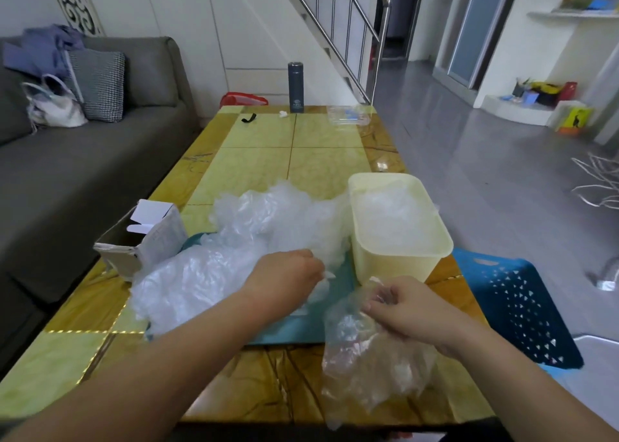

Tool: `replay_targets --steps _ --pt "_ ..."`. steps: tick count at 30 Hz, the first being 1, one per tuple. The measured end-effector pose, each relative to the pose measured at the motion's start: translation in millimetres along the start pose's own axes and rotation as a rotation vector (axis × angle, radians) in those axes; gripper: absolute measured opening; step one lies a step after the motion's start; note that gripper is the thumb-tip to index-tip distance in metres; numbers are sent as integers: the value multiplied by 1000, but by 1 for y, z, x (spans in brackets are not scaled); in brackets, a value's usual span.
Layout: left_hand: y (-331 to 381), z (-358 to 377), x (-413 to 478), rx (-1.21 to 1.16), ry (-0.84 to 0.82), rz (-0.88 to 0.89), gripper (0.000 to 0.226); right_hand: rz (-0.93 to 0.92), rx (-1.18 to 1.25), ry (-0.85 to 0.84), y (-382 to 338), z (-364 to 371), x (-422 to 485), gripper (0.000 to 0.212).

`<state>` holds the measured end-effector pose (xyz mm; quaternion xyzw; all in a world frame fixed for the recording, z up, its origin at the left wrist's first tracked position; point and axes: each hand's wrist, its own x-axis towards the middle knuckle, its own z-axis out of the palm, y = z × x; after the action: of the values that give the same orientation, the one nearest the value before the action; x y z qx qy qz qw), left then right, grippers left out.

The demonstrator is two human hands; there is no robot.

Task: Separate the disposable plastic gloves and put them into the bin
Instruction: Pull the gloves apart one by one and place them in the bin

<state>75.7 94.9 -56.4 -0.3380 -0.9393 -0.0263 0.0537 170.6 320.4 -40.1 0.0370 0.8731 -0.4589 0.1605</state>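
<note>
One glove [368, 358] was held pinched in the right hand [405, 307], the pile [217, 257] ahead was pinched by the left hand [288, 280], bin [398, 262] just beyond the right; several clinging gloves could be dragged out together, unseparated.

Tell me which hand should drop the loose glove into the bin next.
Right. The right hand pinches the glove, which hangs free of the rest, and sits just in front of the bin. The left hand is farther from it and grips the pile.
</note>
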Motion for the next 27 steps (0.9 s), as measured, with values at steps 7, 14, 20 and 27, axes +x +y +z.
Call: replay_targets --steps 7,14,20,27 --pt "-36 -54 -13 -530 396 -211 21 -193 -31 -44 -48 4 -6 22" --pt "-49 -99 -8 -496 713 -289 62 -357 30 37 -75 -1 -12 10" --pt "-46 -93 -18 -727 524 -466 61 -396 -36 -77 -84 6 -18 5" --pt "-31 -73 -24 -1177 249 -602 46 -308 203 -95 -86 29 -10 10"
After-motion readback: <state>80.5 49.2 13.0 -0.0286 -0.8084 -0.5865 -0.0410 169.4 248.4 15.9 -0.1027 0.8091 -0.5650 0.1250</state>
